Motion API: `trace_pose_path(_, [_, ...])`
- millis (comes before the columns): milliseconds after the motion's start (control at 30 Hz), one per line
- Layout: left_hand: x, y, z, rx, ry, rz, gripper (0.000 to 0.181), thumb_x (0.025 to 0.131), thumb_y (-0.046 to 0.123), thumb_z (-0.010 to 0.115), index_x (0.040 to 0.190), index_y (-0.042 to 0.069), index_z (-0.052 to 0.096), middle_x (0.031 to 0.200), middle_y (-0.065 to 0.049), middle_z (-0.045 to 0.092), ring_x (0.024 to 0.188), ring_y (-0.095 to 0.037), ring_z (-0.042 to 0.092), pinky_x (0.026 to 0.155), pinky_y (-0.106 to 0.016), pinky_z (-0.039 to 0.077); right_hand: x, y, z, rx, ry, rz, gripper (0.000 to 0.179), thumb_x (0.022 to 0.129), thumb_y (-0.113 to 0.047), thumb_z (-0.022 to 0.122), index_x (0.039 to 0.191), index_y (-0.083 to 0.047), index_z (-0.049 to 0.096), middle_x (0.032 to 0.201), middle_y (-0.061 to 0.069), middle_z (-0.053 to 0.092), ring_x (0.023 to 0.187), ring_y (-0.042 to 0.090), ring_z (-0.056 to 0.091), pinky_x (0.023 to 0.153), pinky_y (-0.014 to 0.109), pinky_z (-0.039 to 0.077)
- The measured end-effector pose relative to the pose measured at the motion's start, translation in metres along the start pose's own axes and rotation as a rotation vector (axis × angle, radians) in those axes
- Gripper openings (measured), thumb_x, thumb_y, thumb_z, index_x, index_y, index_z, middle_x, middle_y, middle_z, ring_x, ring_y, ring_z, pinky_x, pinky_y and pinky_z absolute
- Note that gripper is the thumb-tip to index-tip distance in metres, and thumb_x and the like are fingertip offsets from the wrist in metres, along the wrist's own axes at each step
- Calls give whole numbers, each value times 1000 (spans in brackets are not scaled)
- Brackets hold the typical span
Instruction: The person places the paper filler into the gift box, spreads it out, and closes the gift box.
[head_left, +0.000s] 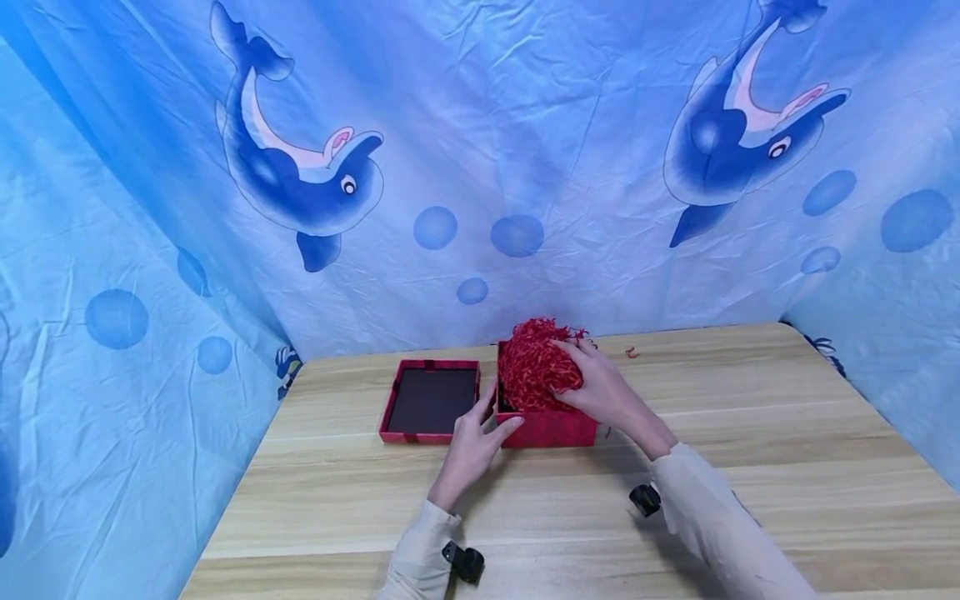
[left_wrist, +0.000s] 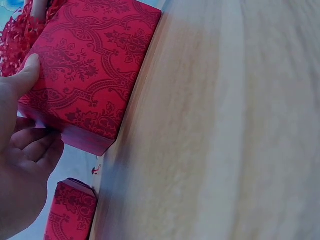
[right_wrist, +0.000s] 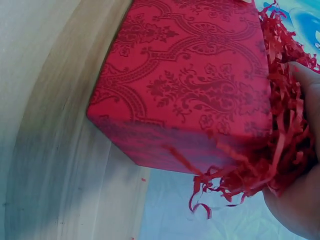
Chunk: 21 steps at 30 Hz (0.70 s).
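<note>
A red patterned gift box (head_left: 551,431) stands uncovered on the table, with a big tangle of red shredded paper (head_left: 536,362) heaped above its rim. My right hand (head_left: 600,387) grips the right side of that heap, thumb in front and fingers behind, and strands trail over the box edge in the right wrist view. At the box's front left corner, my left hand (head_left: 471,442) holds on. Its thumb lies on the patterned front face (left_wrist: 85,65), and the other fingers bend against the side wall. The inside of the box is mostly hidden by the paper.
Left of the box lies its lid (head_left: 392,400), inside up, with a dark lining and red rim. A stray paper shred (head_left: 632,352) lies on the wooden table (head_left: 750,400) to the right. Behind hangs a blue dolphin-print cloth (head_left: 480,150).
</note>
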<state>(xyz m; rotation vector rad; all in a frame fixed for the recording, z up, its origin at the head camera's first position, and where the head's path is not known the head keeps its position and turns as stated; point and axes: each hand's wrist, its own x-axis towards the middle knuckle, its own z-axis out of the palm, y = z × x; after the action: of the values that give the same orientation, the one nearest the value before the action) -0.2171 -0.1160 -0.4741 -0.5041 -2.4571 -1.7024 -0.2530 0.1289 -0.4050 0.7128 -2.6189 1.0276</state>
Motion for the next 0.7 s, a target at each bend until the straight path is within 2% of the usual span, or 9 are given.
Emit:
trace_pose_path(400, [1,0,0,-44,0,-5,81,98,30,75,162,5,31,162,-22,34,140,-43,43,107,-48,46,7,-5,9,-49,-54,11,72,88,-15,83,151,-1,51,150,27,47,135,48,48,105,64,45])
trace_pose_path(700, [2,1,1,-38,10,-13,82,98,31,75,161,2,32,160,-24,36,138,-43,45,105,-47,48,10,-7,17,-161,-108,29,67,91,-26,80,148,-3,55,153,25,46,137,48,46,103,69,44])
